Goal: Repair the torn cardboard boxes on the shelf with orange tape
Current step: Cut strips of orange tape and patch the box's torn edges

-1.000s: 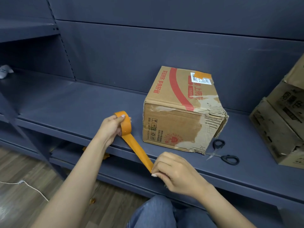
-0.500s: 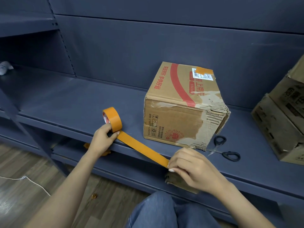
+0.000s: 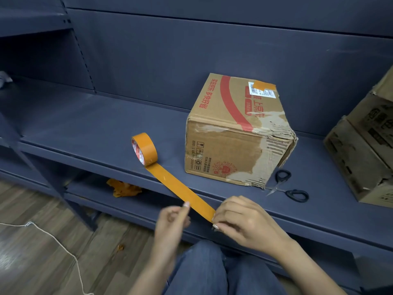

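Now right hand (image 3: 244, 222) pinched free end of tape strip (image 3: 180, 188) at shelf (image 3: 85, 128) front edge; left hand (image 3: 172, 220) blurred, fingertip touching strip, grip unclear. Tape roll (image 3: 144, 149) stood on edge on shelf, left of torn cardboard box (image 3: 234, 133). Scissors (image 3: 285, 186) lay beside box's torn corner. Crumpled orange tape (image 3: 123, 188) on lower shelf.

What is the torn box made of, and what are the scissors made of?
The torn box looks like brown corrugated cardboard: ripped patches show wavy ridges underneath. The scissors seem to have shiny metal blades and black handles, probably plastic, though that is hard to tell from here.
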`<state>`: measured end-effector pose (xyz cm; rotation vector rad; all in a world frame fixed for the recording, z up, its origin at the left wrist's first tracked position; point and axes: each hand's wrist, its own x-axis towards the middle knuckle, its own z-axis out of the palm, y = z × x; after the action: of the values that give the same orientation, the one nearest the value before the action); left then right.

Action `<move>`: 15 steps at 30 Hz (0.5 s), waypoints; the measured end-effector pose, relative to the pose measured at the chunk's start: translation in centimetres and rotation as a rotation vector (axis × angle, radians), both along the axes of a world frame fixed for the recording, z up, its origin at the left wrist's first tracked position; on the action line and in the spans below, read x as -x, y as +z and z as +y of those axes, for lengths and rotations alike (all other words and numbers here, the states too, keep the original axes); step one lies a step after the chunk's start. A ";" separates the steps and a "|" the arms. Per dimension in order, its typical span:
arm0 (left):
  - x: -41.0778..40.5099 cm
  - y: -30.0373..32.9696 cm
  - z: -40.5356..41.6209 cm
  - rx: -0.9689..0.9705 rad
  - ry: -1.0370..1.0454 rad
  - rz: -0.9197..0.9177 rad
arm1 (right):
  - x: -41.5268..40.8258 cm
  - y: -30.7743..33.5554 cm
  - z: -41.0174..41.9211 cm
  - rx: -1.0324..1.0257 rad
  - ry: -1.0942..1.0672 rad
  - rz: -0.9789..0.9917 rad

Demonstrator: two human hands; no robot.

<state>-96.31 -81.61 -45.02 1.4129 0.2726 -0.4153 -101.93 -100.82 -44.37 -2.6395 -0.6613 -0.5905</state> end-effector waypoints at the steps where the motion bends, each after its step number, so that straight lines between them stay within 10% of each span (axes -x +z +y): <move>1: 1.3 -0.2 -0.6 0.109 -0.046 0.108 | 0.0 -0.1 -0.1 0.003 -0.005 0.010; 15: 2.5 1.2 -3.7 0.377 -0.118 0.187 | 1.5 1.3 -1.8 -0.013 -0.152 0.160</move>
<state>-98.85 -85.29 -43.85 1.0239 0.2473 -0.6615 -103.44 -102.58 -43.07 -2.7066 -0.4109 -0.4167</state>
